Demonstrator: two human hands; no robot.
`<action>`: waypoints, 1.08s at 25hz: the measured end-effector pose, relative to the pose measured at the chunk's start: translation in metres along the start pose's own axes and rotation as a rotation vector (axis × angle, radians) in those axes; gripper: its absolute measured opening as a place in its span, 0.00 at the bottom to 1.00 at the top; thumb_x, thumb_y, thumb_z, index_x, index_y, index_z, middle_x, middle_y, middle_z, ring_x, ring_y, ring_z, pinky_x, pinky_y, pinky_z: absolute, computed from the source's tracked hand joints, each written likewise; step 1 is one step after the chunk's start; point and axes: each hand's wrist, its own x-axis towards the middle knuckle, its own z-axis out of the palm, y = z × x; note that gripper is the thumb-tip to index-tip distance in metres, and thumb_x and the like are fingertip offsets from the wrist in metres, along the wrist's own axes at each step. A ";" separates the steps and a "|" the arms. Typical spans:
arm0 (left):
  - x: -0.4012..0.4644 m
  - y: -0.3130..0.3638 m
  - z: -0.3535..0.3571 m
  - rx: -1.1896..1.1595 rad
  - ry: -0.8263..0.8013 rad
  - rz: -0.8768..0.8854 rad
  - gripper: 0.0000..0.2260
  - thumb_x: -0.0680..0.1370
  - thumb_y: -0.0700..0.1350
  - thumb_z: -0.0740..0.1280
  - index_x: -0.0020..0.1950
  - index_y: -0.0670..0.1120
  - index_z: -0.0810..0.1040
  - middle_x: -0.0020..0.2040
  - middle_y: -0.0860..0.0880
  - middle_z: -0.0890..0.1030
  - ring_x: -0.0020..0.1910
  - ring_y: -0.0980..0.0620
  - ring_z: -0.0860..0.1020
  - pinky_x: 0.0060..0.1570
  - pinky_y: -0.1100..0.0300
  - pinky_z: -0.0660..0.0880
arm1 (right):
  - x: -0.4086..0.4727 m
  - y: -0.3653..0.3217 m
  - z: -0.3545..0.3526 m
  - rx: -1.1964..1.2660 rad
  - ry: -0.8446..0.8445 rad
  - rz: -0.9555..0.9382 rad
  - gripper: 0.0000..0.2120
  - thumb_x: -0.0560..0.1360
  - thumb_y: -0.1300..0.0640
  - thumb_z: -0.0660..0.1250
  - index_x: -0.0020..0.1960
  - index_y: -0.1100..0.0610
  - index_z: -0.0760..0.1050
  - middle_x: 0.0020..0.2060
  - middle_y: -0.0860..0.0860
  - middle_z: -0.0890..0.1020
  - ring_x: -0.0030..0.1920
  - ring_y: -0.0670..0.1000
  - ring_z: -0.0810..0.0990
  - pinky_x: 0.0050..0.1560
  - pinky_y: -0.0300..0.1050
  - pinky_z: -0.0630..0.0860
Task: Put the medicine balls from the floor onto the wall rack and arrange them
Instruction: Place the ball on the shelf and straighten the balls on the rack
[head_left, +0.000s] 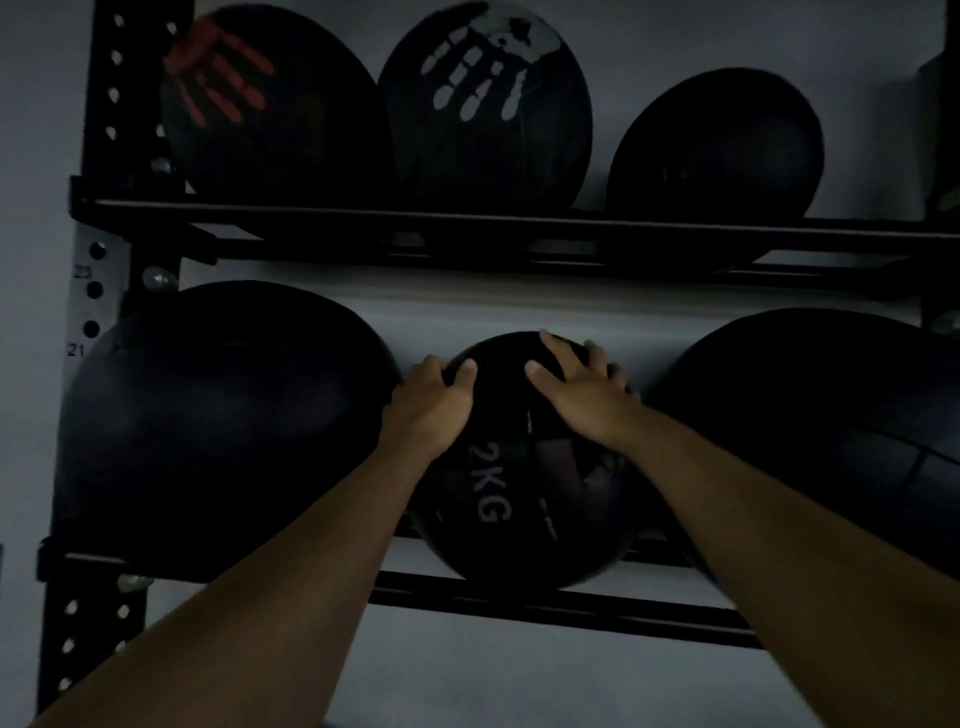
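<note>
A small black medicine ball marked "2KG" (519, 499) rests on the lower rails of the black wall rack (545, 608), in the middle. My left hand (428, 405) lies on its upper left side and my right hand (582, 389) on its upper right, fingers spread over the top. A large black ball (208, 431) sits to its left and another large black ball (810, 431) to its right on the same level.
The upper shelf rail (519, 223) carries a ball with a red handprint (270, 109), one with a white handprint (483, 104) and a plain black one (717, 150). A perforated upright (93, 291) stands at the left. The grey wall is behind.
</note>
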 end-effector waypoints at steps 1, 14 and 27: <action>-0.010 0.001 0.004 0.048 0.034 -0.013 0.27 0.83 0.64 0.52 0.75 0.48 0.69 0.73 0.44 0.73 0.71 0.40 0.72 0.71 0.41 0.69 | 0.009 0.004 -0.014 0.016 -0.088 -0.036 0.30 0.80 0.32 0.53 0.80 0.30 0.49 0.84 0.51 0.44 0.83 0.62 0.44 0.80 0.66 0.44; 0.029 0.028 -0.001 -0.055 -0.180 0.154 0.25 0.85 0.62 0.55 0.80 0.56 0.66 0.82 0.50 0.66 0.79 0.46 0.66 0.74 0.54 0.63 | -0.051 -0.020 0.047 -0.441 0.365 -0.105 0.31 0.84 0.39 0.42 0.84 0.50 0.48 0.81 0.68 0.56 0.80 0.69 0.55 0.78 0.69 0.54; 0.016 0.017 -0.006 0.188 -0.107 -0.101 0.45 0.75 0.78 0.44 0.85 0.51 0.53 0.84 0.42 0.59 0.81 0.38 0.61 0.78 0.39 0.60 | 0.058 0.011 -0.029 -0.739 0.240 -0.510 0.32 0.81 0.35 0.36 0.81 0.39 0.58 0.80 0.50 0.66 0.78 0.59 0.64 0.79 0.64 0.51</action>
